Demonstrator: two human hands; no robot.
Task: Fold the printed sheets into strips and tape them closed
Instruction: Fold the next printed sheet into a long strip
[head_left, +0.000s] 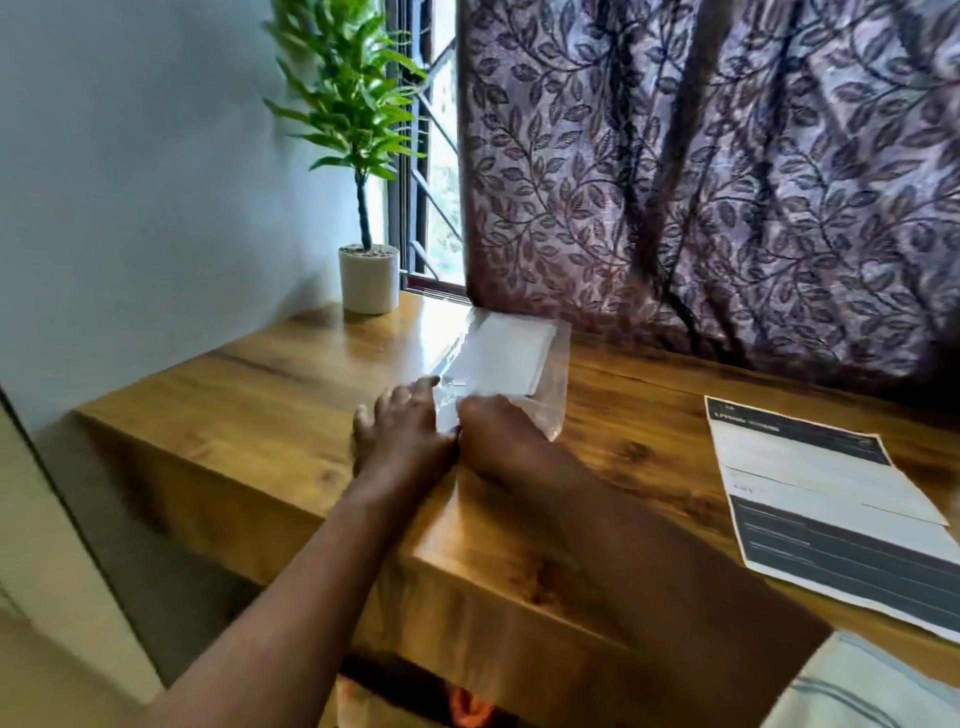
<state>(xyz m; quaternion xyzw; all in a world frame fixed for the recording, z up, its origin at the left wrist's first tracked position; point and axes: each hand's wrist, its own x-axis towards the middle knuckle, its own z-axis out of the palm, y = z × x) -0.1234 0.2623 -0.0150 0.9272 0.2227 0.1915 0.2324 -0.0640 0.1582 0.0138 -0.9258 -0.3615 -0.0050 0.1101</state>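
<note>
A clear plastic bag lies on the wooden table near the curtain, with a white folded paper inside it. Both my hands rest on the bag's near end. My left hand lies flat with fingers spread, touching the bag's left edge. My right hand presses on the bag's near part; its fingertips are hidden. A printed sheet with dark bands lies flat at the right of the table, partly folded over itself.
A potted green plant stands at the table's back left corner by the window. A patterned purple curtain hangs behind the table. Striped cloth shows at the bottom right.
</note>
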